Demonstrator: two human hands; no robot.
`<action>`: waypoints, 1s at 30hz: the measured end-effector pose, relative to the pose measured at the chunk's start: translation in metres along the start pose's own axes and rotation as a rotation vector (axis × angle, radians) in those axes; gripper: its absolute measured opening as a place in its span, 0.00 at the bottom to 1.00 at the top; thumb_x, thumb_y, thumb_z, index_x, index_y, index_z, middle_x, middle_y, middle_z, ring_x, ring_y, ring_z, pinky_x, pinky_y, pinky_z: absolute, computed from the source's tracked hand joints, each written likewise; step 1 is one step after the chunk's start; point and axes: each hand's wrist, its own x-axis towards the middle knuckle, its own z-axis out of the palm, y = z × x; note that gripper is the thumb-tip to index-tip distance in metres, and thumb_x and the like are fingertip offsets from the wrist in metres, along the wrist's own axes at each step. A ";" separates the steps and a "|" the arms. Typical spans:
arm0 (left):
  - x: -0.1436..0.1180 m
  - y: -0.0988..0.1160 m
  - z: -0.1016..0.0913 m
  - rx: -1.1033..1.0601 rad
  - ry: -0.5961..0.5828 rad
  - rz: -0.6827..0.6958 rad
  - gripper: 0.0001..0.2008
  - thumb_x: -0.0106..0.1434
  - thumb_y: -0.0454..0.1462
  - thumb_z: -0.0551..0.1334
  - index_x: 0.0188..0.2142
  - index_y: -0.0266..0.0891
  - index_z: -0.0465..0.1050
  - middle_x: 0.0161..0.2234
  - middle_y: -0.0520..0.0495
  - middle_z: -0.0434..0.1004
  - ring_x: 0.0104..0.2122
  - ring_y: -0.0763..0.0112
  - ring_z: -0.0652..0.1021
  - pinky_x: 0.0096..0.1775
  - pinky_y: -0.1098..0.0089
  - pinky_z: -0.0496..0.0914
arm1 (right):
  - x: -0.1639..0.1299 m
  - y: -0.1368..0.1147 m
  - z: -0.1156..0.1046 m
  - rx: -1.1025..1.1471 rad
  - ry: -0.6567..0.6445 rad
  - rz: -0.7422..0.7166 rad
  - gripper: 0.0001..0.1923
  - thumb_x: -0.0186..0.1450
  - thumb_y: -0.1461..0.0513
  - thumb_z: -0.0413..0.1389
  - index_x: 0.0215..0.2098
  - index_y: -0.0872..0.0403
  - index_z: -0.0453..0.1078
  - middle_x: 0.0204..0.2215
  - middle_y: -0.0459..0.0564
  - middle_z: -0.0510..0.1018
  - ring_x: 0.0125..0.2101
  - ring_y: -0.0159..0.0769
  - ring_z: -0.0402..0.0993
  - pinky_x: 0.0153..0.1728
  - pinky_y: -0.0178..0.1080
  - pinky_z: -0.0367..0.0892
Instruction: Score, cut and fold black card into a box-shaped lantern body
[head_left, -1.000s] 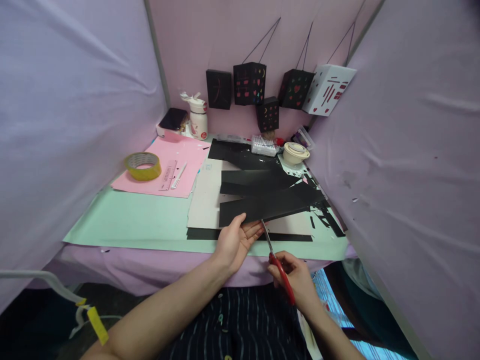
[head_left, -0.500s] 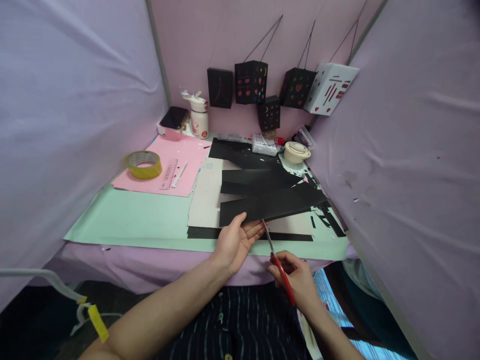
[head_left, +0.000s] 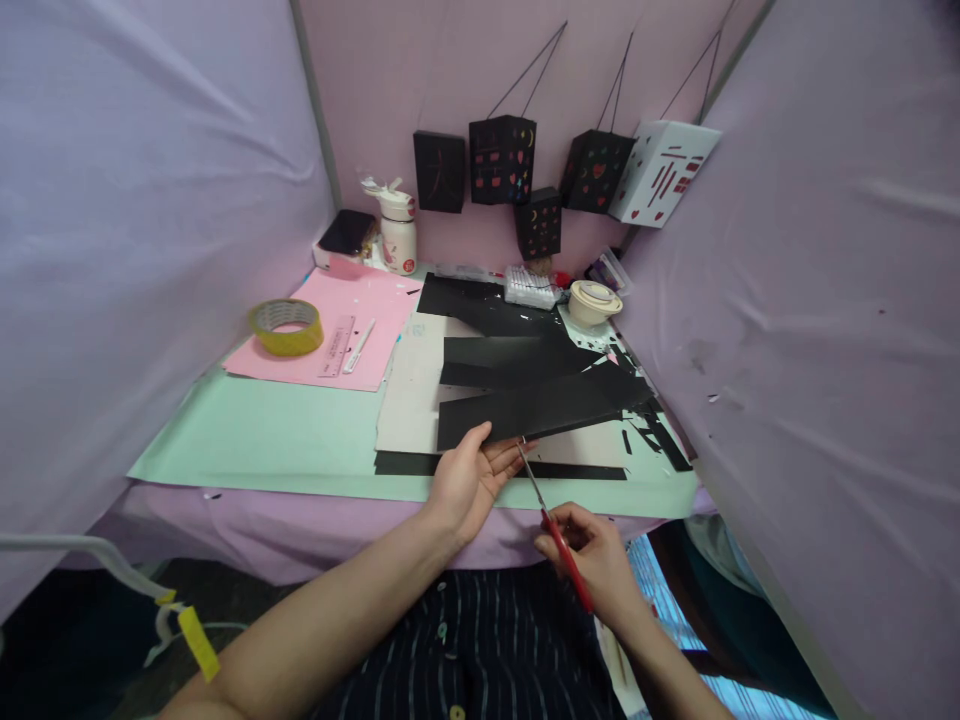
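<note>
A: Status?

B: Mid-cut, I'd judge. Front black sheet [head_left: 517, 412] lies over the near part of the pale board [head_left: 409, 405], on the green surface [head_left: 262, 435].

A: Grips?

B: Left grip [head_left: 466, 492] holds the sheet's near edge: thumb on top, fingers underneath, palm up. Right grip [head_left: 589, 550] is closed on the red handles of the scissors [head_left: 561, 550].

A: Blades on the paper?

B: Tips are at the near edge, right by the left fingertips. Too small to tell if they're parted or biting.

A: What's done?

B: Some cutting, going by the black offcuts [head_left: 660, 440] scattered at the right end. Several boxes hang at the back wall, cut-outs in place: e.g. a black box [head_left: 502, 162] and a white box [head_left: 664, 175]. Those look finished.

A: Left to do?

B: Front sheet looks plain: no openings or folds that I can make out. Cut at that edge reads as incomplete. Middle black sheet [head_left: 495, 362] just behind looks uncut inside too.

A: Other tools?

B: Ruler [head_left: 336, 346] and tape roll [head_left: 286, 343] on the pink sheet [head_left: 375, 300] at left, neither in hand.
</note>
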 end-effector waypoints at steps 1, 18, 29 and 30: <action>0.001 0.000 -0.001 -0.001 0.005 0.009 0.09 0.68 0.33 0.54 0.32 0.32 0.70 0.31 0.36 0.80 0.35 0.61 0.82 0.39 0.67 0.75 | -0.001 0.001 -0.002 -0.018 -0.013 -0.007 0.13 0.53 0.56 0.67 0.26 0.54 0.69 0.19 0.42 0.68 0.19 0.28 0.62 0.21 0.32 0.57; 0.010 -0.002 -0.029 0.234 -0.088 0.153 0.15 0.53 0.25 0.68 0.40 0.36 0.71 0.34 0.48 0.77 0.34 0.71 0.80 0.37 0.74 0.74 | 0.060 -0.024 -0.028 0.309 0.488 -0.174 0.16 0.56 0.54 0.64 0.35 0.54 0.67 0.20 0.43 0.74 0.21 0.32 0.71 0.27 0.36 0.68; 0.020 -0.002 -0.028 0.242 -0.003 0.162 0.10 0.53 0.26 0.69 0.35 0.32 0.72 0.31 0.45 0.78 0.31 0.71 0.80 0.35 0.74 0.74 | 0.070 -0.026 -0.020 0.364 0.514 -0.278 0.12 0.57 0.58 0.64 0.27 0.54 0.66 0.19 0.42 0.71 0.20 0.29 0.67 0.23 0.33 0.61; 0.020 -0.002 -0.027 0.255 -0.008 0.167 0.10 0.53 0.26 0.69 0.35 0.32 0.72 0.31 0.45 0.78 0.31 0.71 0.80 0.35 0.74 0.74 | 0.070 -0.026 -0.020 0.358 0.518 -0.285 0.12 0.58 0.58 0.63 0.27 0.54 0.65 0.19 0.42 0.71 0.20 0.29 0.67 0.23 0.33 0.61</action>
